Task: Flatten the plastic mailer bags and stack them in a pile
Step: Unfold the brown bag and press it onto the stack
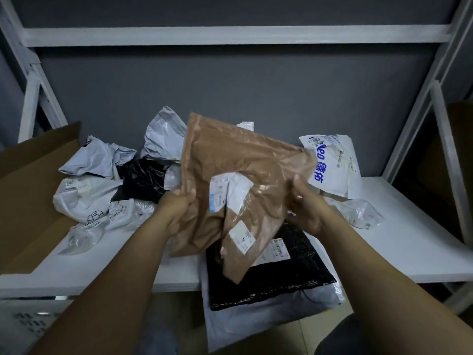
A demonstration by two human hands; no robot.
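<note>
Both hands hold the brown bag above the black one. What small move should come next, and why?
Probably lower the brown bag onto the black bag and press it flat. The left hand and right hand grip its sides, it is creased with its lower part folded, and the black bag lies flat on a grey bag, forming the pile.
</note>
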